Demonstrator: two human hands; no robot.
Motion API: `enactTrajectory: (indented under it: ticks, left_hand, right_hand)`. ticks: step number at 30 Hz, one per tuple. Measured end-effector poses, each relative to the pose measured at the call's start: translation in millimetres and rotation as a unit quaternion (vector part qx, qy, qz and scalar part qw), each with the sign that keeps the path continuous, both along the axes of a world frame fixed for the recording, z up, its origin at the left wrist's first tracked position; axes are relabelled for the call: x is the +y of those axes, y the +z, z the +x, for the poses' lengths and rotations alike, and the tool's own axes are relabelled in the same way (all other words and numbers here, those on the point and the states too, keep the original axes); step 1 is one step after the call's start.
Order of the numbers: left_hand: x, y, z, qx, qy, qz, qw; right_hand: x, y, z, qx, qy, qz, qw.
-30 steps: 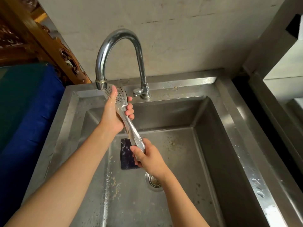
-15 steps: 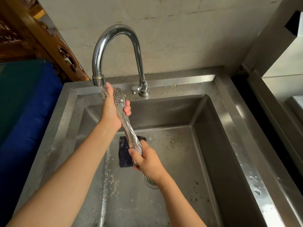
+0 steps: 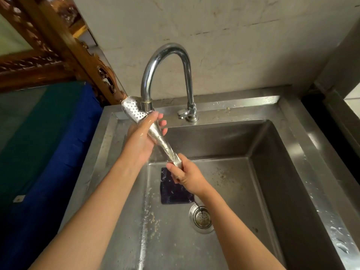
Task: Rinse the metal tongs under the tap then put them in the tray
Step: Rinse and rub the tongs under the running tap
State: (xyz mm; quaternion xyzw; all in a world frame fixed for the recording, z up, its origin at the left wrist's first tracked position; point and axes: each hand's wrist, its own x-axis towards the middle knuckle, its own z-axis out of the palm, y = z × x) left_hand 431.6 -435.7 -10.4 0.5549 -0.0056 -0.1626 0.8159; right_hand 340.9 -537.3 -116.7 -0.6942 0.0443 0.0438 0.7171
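Observation:
The metal tongs [image 3: 159, 139] slant across the sink, with their perforated head [image 3: 133, 111] up beside the spout of the chrome tap [image 3: 167, 55]. My left hand [image 3: 142, 139] is wrapped round the tongs' upper part, just under the spout, and looks wet. My right hand [image 3: 187, 175] grips the handle end lower down. Water runs over my left hand and the tongs. No tray is in view.
The steel sink [image 3: 272, 172] has a drain strainer [image 3: 201, 218] and a dark sponge or cloth [image 3: 171, 191] on its bottom, with food bits around. The tap lever [image 3: 184, 114] sits on the back ledge. A blue and green cloth [image 3: 48, 143] lies left, a carved wooden frame [image 3: 64, 45] behind.
The tongs' head has slid up and left past the spout, and my left hand has moved down the tongs, below the head. My right hand still holds the handle end.

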Motion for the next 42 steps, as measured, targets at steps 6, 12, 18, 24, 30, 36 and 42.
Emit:
enactTrajectory:
  ticks: [6,12,18,24,30,36,42]
  left_hand:
    - [19.2,33.4,20.7,-0.057,-0.003,0.023,0.998]
    - [17.6,8.8,2.5,-0.002,0.005,-0.01,1.0]
    - [-7.3,-59.6,-41.7,0.16,0.06,-0.006,0.985]
    - [-29.1,-72.7,-53.8,0.258,0.131,0.037,0.956]
    - [-30.9,-54.5,-38.6,0.22,0.035,0.017,0.975]
    - [-17.5,-46.1,-27.4,0.179,-0.206,-0.15,0.95]
    - [-24.7,-41.2,-22.4,0.191,-0.101,-0.09,0.972]
  right_hand:
    - [3.2,25.5,37.6,-0.02,0.058,0.018,0.998]
    - [3.3,16.4,8.7,-0.013,0.048,-0.008,0.999]
    - [-0.4,-8.0,-48.5,0.075,-0.014,-0.145,0.986]
    - [14.2,-9.2,-65.7,0.116,-0.02,-0.446,0.887]
    - [10.6,10.1,-65.2,0.105,-0.017,-0.255,0.961]
    - [-8.5,29.4,-52.3,0.139,0.133,0.144,0.971]
    - [2.6,32.0,-34.7,0.102,0.008,0.045,0.994]
